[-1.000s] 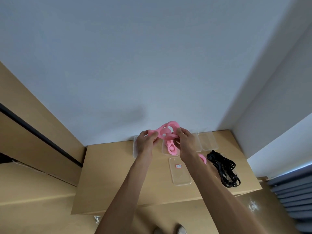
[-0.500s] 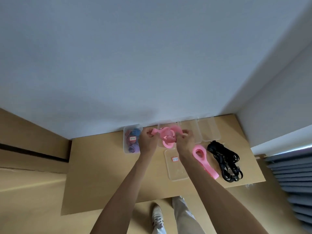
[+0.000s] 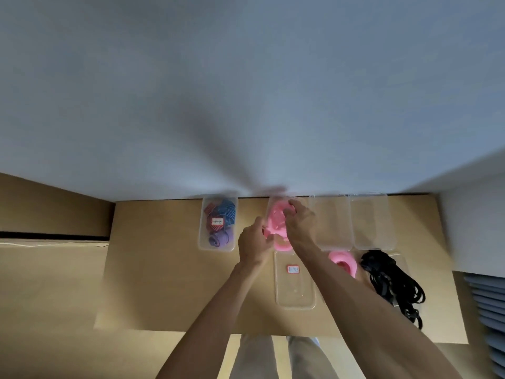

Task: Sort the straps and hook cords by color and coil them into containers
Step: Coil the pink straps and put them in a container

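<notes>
Both hands — left hand, right hand — grasping pink strap, pressing it into container beneath them. Blue/purple container left of left hand filled; second pink strap, black cords right of right hand remain.

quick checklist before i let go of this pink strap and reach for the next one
1. Pink strap inside its clear container: mostly ok; it sits coiled over the container, but its near end by the left hand may overhang the rim.
2. Both hands on the strap: ok; the right hand grips its far loop and the left grips its near end.
3. Colors kept apart: ok; the lidded container on the left holds only red, blue and purple pieces.
4. Next pink strap within reach: ok; it lies on the table beside the right forearm.
5. Container's lid ready: ok; it lies just in front.
6. Black cords untangled: cannot tell.
</notes>
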